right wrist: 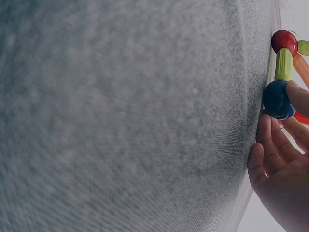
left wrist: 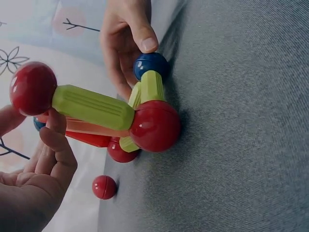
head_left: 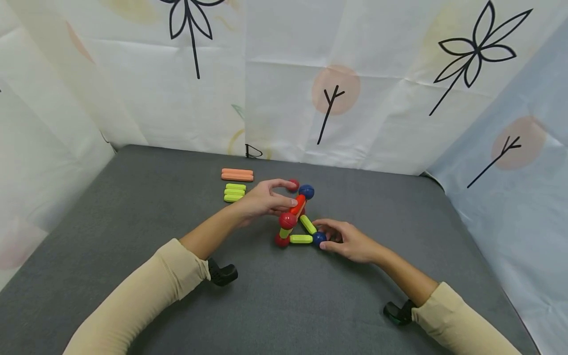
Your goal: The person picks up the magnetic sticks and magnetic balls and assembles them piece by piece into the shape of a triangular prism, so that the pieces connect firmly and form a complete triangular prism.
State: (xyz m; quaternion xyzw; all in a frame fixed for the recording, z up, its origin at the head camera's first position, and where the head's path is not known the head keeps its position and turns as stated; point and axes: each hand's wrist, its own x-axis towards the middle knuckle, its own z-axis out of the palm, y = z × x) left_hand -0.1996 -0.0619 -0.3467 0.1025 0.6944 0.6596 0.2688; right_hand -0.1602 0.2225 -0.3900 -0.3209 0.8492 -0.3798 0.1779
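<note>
A frame of rods and balls stands on the grey table. My left hand (head_left: 266,199) grips its upper part, with the thumb on a red rod (head_left: 298,203) between an upper red ball (head_left: 287,220) and an upper blue ball (head_left: 306,191). My right hand (head_left: 350,241) pinches the lower blue ball (right wrist: 278,100) at the near right corner. Two yellow-green rods (head_left: 301,239) meet that ball; one leads to a lower red ball (left wrist: 155,126). An upright yellow-green rod (left wrist: 93,107) joins this to the upper red ball. An orange rod (left wrist: 94,126) slants behind it.
A loose red ball (left wrist: 104,187) lies on the table just beyond the frame. Left of the left hand are orange rods (head_left: 237,175) and several yellow-green rods (head_left: 234,192), laid in rows. A printed cloth (head_left: 284,108) hangs behind the table.
</note>
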